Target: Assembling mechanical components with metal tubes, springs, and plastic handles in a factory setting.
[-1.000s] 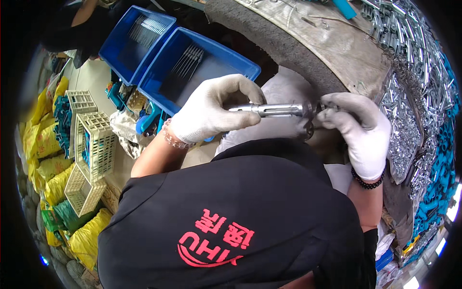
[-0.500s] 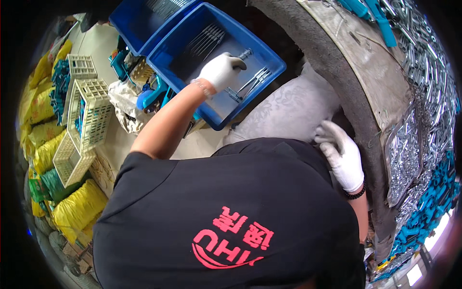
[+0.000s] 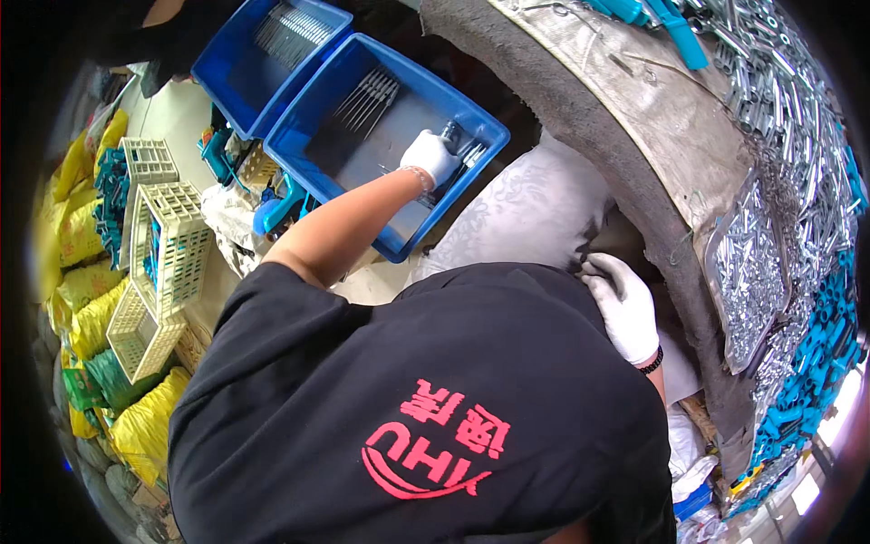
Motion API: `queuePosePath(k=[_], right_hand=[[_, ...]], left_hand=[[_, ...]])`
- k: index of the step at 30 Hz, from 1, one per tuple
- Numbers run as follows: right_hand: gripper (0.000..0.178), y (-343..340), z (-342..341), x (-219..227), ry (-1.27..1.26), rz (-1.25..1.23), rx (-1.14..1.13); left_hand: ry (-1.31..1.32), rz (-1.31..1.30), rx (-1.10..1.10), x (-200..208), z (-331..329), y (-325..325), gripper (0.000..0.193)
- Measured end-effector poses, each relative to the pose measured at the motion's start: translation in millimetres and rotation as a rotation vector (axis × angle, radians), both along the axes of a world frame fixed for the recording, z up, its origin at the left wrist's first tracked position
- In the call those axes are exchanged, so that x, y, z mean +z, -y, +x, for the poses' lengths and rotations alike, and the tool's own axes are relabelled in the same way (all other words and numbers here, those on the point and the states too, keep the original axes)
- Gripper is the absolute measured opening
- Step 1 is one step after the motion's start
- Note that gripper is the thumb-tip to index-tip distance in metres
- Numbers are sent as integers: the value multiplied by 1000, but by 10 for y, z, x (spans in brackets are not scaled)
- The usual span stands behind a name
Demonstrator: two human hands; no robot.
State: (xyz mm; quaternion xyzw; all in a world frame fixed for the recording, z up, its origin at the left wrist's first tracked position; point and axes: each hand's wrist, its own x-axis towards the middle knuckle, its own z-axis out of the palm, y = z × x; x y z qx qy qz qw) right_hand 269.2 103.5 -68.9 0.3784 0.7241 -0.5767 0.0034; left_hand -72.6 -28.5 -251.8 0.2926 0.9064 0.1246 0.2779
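A blue plastic bin (image 3: 319, 83) at the upper middle holds metal rods (image 3: 370, 98) with thicker ends, lying in a row at its far left. My left hand (image 3: 430, 158), in a white glove, reaches into its right half with fingers closed. A short, thick metal part (image 3: 450, 131) juts out at the fingertips; the hand hides the rest. More metal rods (image 3: 471, 154) lie beside it, near the bin's right wall. Over by my knee, my right hand (image 3: 623, 308), also gloved, has loosely bent fingers apart, with nothing visible in them.
Another blue bin (image 3: 217, 77) with metal rods adjoins at the upper left. Cream crates (image 3: 172, 245) and yellow sacks (image 3: 149, 422) stand at left. On the right, a curved grey edge (image 3: 625, 172) borders heaps of metal parts (image 3: 748, 281) and teal parts (image 3: 811, 372).
My left hand has moved toward the rods near the bin's right wall, carrying the metal part. My right hand's fingers have drawn a little closer together. The whole view has shifted slightly.
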Motion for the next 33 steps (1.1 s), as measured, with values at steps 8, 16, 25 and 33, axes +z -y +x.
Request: queuePosePath(k=[8, 16, 25, 33], right_hand=[[38, -82, -303, 225, -177, 301, 296], [45, 23, -622, 738, -509, 281, 262], [20, 74, 574, 799, -340, 382, -184], [5, 97, 1738, 918, -230, 497, -796]], left_hand=[[-16, 486, -242, 1793, 303, 309, 14], [-94, 751, -704, 2858, 1054, 87, 13], [282, 731, -1031, 2838, 1610, -544, 21], [730, 382, -791, 2801, 1926, -748, 36]])
